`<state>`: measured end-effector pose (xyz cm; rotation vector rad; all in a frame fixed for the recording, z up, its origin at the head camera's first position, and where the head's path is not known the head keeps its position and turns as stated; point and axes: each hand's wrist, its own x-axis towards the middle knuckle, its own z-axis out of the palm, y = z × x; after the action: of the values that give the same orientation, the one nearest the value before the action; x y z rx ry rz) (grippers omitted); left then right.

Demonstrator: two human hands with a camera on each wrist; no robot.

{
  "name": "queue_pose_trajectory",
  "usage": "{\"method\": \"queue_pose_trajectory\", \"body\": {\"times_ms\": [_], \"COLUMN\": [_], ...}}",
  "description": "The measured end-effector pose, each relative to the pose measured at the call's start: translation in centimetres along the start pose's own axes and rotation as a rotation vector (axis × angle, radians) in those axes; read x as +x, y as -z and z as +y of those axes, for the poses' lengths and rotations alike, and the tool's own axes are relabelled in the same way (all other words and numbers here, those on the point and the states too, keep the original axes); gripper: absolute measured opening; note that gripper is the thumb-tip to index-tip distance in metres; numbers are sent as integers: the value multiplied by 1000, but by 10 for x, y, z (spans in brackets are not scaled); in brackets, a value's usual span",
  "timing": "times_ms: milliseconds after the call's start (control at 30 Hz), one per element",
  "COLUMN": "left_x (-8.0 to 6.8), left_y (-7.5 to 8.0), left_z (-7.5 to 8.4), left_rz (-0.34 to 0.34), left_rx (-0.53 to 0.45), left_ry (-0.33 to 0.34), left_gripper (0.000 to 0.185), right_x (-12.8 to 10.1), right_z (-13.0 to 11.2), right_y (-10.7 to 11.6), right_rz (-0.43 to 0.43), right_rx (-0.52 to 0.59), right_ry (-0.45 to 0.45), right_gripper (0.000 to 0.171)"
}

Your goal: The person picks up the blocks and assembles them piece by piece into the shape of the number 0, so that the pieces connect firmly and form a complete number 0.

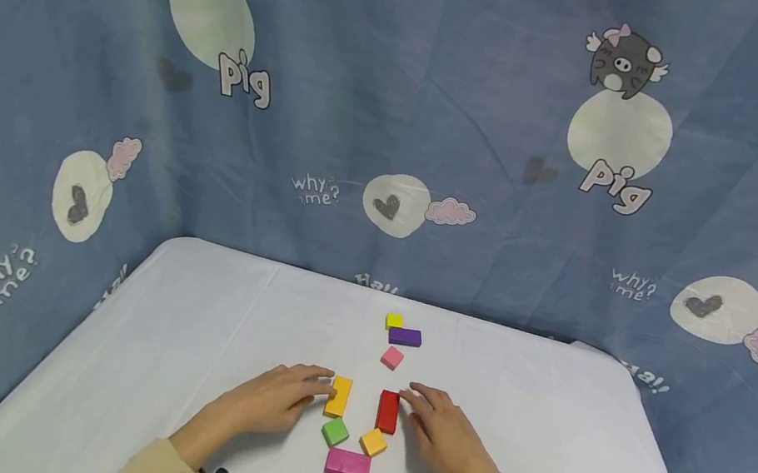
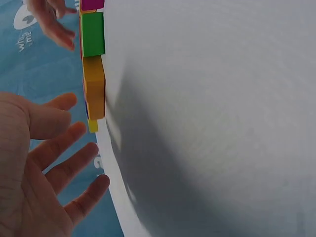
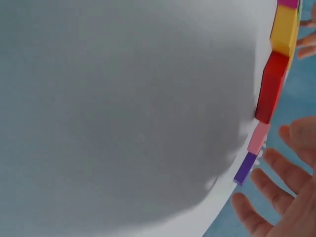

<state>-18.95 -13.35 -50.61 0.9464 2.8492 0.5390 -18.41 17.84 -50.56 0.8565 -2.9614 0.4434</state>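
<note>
Orange block (image 1: 339, 396) and red block (image 1: 388, 411) lie side by side near the table's (image 1: 179, 336) front edge. Left hand (image 1: 277, 402) fingers straight, tips touching orange block; right hand (image 1: 440, 427) flat, tips at red block. Green block (image 1: 335, 432), small orange block (image 1: 374, 442), magenta block (image 1: 348, 464) closer to front edge; pink (image 1: 391, 357), purple (image 1: 404, 337), yellow (image 1: 394, 321) blocks toward back edge.

The blue curtain (image 1: 402, 105) reads "pig", "why? me?" and "Ha!!".
</note>
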Motion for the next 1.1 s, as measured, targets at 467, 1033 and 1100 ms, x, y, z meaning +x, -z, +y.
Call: {"method": "queue_pose_trajectory", "body": {"times_ms": [467,1033,1100], "left_x": [-3,-3,-3], "left_y": [-8,-6,-6], "left_z": [1,-1,-1], "left_rz": [-12,-11,-12], "left_rx": [-11,-8,-7], "left_ry": [36,55,57], "left_gripper": [33,37,37], "right_x": [40,51,50], "right_z": [5,8,9], "right_y": [-2,1,1], "right_rz": [-79,-127,-112], "right_rx": [-24,-90,-83], "right_ry": [-2,-21,-18], "right_gripper": [53,47,45]}}
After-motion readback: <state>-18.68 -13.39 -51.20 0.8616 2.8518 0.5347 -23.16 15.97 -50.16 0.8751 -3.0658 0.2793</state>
